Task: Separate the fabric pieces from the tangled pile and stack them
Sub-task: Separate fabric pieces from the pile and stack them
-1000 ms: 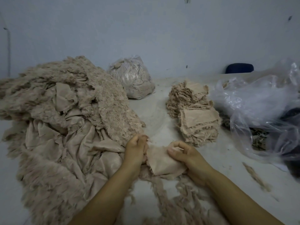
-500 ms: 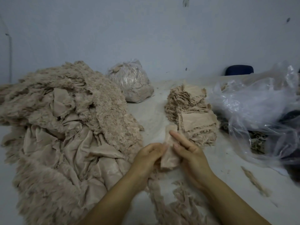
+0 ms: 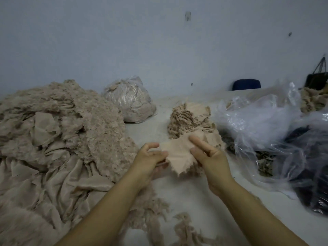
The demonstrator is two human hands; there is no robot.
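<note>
Both hands held one fabric piece (image 3: pixel 179 158) above the counter (image 3: pixel 204 196).

The left hand (image 3: pixel 150 157) pinched the piece's left edge between thumb and curled fingers; the right hand (image 3: pixel 207 153) gripped its right edge, forefinger extended. The piece was spread between them, just in front of the stack (image 3: pixel 191 121) of separated pieces. The tangled pile (image 3: pixel 58 139) lay to the left. A filled plastic bag (image 3: pixel 129 102) stood behind; loose clear plastic (image 3: pixel 262 125) lay at right.

Textile workroom, heaped fabric offcuts (image 3: pixel 58 139), bagged scraps (image 3: pixel 129 102)
</note>
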